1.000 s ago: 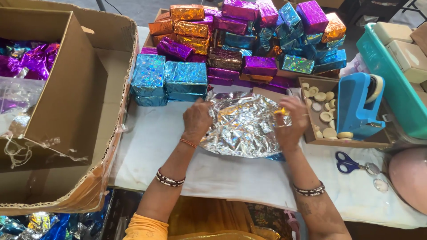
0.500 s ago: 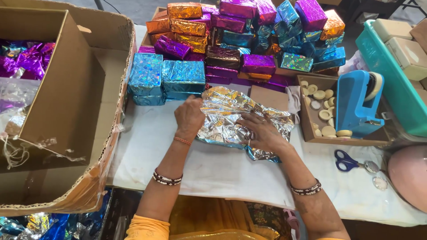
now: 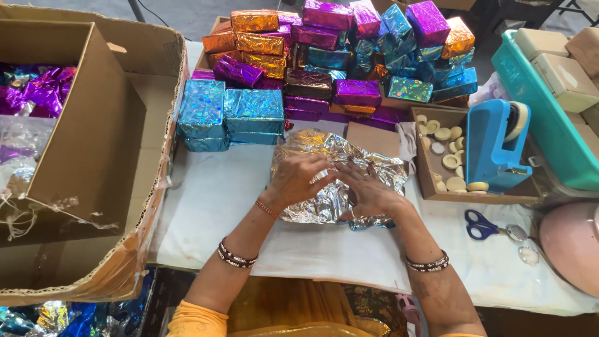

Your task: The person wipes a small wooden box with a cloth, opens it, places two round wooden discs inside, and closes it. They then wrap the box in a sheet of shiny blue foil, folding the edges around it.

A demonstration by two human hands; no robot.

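Observation:
A crinkled sheet of silver foil wrap (image 3: 340,156) lies folded over a box on the white table cover (image 3: 212,200). My left hand (image 3: 296,178) presses flat on the foil's left side, fingers spread toward the middle. Beside it, my right hand (image 3: 368,190) presses on the right side, and the fingertips of both hands nearly meet. The box under the foil is hidden. Behind them a bare brown cardboard box (image 3: 373,137) shows at the foil's far edge.
Several foil-wrapped boxes in blue, purple and gold (image 3: 337,56) are stacked at the back. A blue tape dispenser (image 3: 496,146) stands in a tray of tape rolls (image 3: 449,168). Blue scissors (image 3: 483,226) lie right. A large open carton (image 3: 93,143) fills the left; a teal crate (image 3: 549,125) sits far right.
The open foil sheet was folded inward over the box. My right hand came in from the sheet's right edge, then my left hand moved from the left edge onto the top.

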